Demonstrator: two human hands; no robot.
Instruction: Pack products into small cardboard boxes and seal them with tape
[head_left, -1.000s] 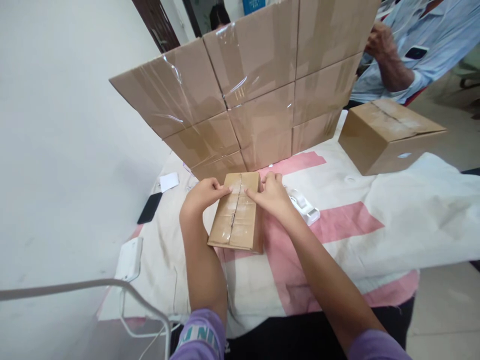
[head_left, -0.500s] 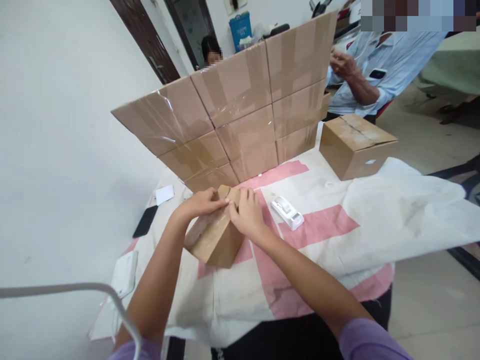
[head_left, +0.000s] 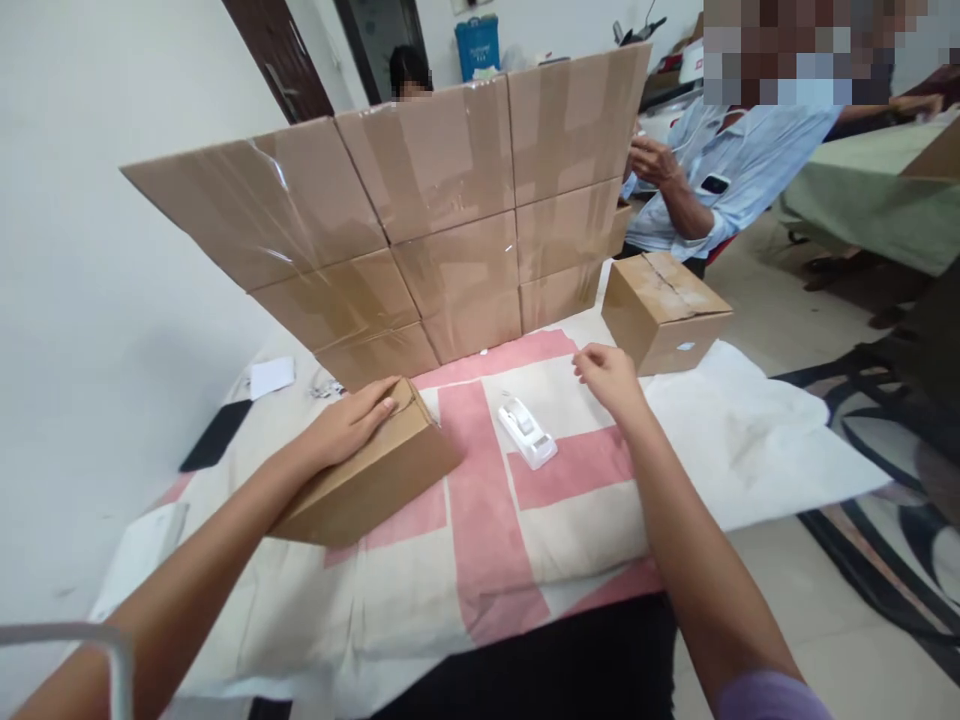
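My left hand (head_left: pixel 352 420) lies flat along the top of a cardboard box (head_left: pixel 382 490), its fingers stretched towards the far end. The box stands on the cloth in front of me, and its top seam shows near my fingertips. Out to the right, my right hand (head_left: pixel 604 375) is raised with fingers curled in a pinch; anything between them is too small to make out. Between the two hands sits a white tape dispenser (head_left: pixel 527 433). A second cardboard box (head_left: pixel 664 310) stands just beyond my right hand, with tape across its top.
A tall wall of taped cardboard boxes (head_left: pixel 457 210) rises across the back of the table. The cloth (head_left: pixel 487 520) is white and pink. A black flat object (head_left: pixel 217 435) and a white card (head_left: pixel 271 377) lie at left. A person in a blue shirt (head_left: pixel 757 170) sits back right.
My right hand has left the nearer box and moved right, past the tape dispenser. My left hand has flattened onto the box top. The view has shifted, and the box sits at a different angle.
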